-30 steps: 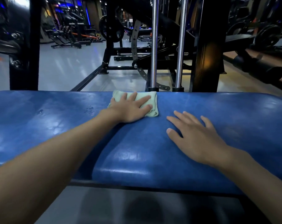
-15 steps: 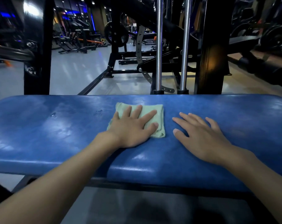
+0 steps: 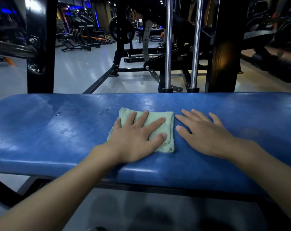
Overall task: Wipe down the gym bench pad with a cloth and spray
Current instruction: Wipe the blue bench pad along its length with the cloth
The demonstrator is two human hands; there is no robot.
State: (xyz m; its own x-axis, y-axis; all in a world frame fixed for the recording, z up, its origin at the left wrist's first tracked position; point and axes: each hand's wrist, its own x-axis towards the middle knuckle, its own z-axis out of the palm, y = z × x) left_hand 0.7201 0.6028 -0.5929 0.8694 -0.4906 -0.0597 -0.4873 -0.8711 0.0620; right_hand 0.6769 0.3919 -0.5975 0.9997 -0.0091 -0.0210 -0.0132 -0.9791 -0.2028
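Green cloth (image 3: 169, 129) is lying mid-pad on the blue bench pad (image 3: 58, 134), w/ your left hand (image 3: 134, 140) pressing it flat, fingers straight & spread. Vs. 1 s ago you're dragging it back from the pad's far edge, so the stroke's progressing. Right hand (image 3: 206, 135) is resting flat, holding nothing, now just beside the cloth. Droplets (image 3: 58, 113) are still waiting to its left.

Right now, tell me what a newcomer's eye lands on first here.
The wide blue pad fills the middle of the view. On it, the left hand presses a pale green cloth flat, with the right hand spread on the pad just beside it. Behind, two chrome rods stand upright.
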